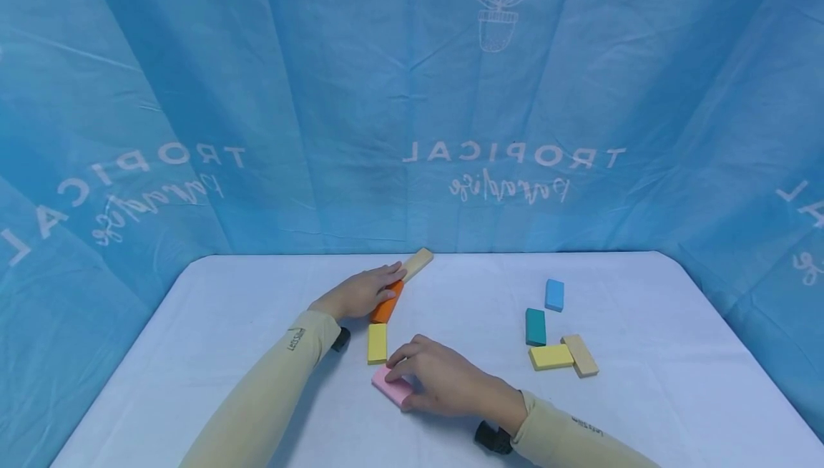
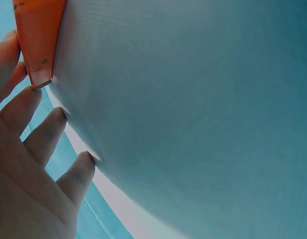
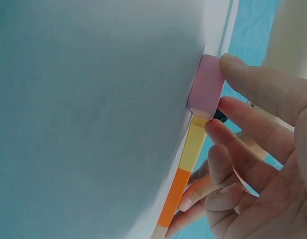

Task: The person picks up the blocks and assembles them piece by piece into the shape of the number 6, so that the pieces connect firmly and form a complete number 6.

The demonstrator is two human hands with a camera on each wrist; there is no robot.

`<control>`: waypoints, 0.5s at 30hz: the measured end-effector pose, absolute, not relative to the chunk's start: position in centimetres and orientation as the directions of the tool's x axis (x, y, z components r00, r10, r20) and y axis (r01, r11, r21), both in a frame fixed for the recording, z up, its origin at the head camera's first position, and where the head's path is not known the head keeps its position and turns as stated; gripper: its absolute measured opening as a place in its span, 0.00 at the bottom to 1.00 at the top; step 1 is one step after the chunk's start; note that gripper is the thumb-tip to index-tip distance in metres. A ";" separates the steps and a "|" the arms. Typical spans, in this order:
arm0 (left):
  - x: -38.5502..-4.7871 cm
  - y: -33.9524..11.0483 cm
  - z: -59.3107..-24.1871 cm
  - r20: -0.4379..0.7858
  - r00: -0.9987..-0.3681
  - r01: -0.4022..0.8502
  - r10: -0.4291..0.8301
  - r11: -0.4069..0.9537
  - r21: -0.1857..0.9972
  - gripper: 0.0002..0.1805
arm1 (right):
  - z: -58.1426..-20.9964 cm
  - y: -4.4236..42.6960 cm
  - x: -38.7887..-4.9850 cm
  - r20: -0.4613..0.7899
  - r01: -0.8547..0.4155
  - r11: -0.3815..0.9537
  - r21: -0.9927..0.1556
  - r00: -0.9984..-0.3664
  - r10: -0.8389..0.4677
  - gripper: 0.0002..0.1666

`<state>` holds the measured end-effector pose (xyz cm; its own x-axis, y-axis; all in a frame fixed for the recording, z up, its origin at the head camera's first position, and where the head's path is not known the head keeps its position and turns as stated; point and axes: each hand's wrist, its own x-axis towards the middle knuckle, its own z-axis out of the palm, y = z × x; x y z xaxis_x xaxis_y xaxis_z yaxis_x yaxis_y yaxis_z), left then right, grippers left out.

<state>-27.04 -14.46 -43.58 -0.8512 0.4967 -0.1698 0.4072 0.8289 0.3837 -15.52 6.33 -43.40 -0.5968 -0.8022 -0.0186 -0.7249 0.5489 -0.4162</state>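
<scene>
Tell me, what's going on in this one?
A person is handling small blocks on a white table. The right hand pinches the pink block at the near end of a bent row; next come a yellow block, the orange block and a wooden block. The left hand touches the orange one. Four more blocks lie apart to the right: blue, green, yellow and wooden.

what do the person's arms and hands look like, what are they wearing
The left sleeve and right sleeve are both plain khaki-beige, with small dark lettering near the cuffs. A small black device sits at the left wrist, another at the right. The left hand and right hand are gloveless.
</scene>
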 end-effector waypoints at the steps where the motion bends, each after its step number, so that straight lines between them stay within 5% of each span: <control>1: -27.0 -14.5 -43.6 -0.169 -0.851 0.408 0.497 0.828 0.384 0.30 | -43.4 6.3 -15.6 -0.017 -0.726 0.547 -0.417 -0.595 -0.804 0.24; 15: -27.2 -14.6 -43.6 -0.169 -0.846 0.417 0.506 0.824 0.385 0.30 | -43.2 6.3 -15.6 -0.023 -0.707 0.569 -0.419 -0.618 -0.786 0.24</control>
